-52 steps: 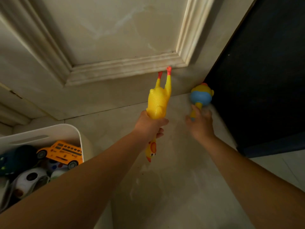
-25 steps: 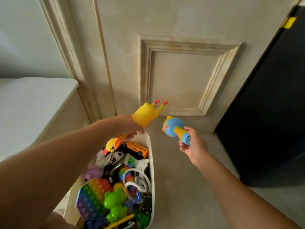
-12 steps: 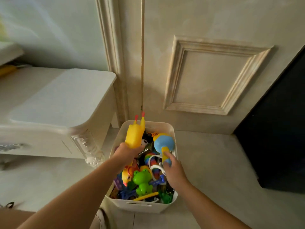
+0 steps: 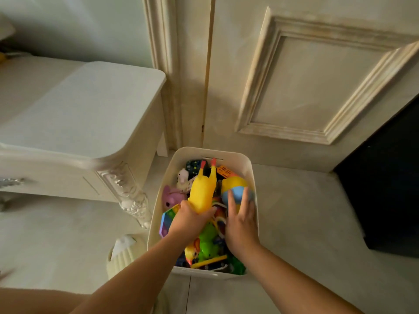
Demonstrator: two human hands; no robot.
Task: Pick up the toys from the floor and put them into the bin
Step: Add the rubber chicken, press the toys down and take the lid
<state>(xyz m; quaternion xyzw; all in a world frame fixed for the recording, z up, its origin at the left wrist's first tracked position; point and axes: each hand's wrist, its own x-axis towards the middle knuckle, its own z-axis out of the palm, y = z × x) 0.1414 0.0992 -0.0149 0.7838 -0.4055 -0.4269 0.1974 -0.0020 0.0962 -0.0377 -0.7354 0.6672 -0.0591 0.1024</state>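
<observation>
Nearest are two bare forearms reaching forward over the floor (image 4: 301,223) into the bin (image 4: 229,152). The left hand (image 4: 192,220) has its fingers curled round the body of the chicken (image 4: 201,191), whose red feet point at the bin's far wall and whose head hangs below the wrist, over the pile. The right hand (image 4: 241,220) lies with straight, spread fingers on the rattle (image 4: 237,189). The rattle's round head sits against the bin's right wall. Whether the thumb or palm still holds the handle is hidden.

Two seconds ago both toys were being lifted off the floor by the door (image 4: 317,87). A second ago they were carried in the air. Half a second ago they stood above the bin. Now both are down inside the rim, on or just over the heap. The right hand's grip round the handle has given way to flat fingers. My reading is that the rattle is as good as delivered, and the chicken needs only a release.

Under them the bin is packed: a green frog (image 4: 208,241), a rainbow pop pad (image 4: 166,220) at the left wall, a pink toy (image 4: 172,198) and an orange bus (image 4: 224,172) at the far end. The pile reaches near the rim, so a long toy may stick out or slide.

Left of the bin stands a white cabinet (image 4: 79,109). No other toy shows on the visible floor.
</observation>
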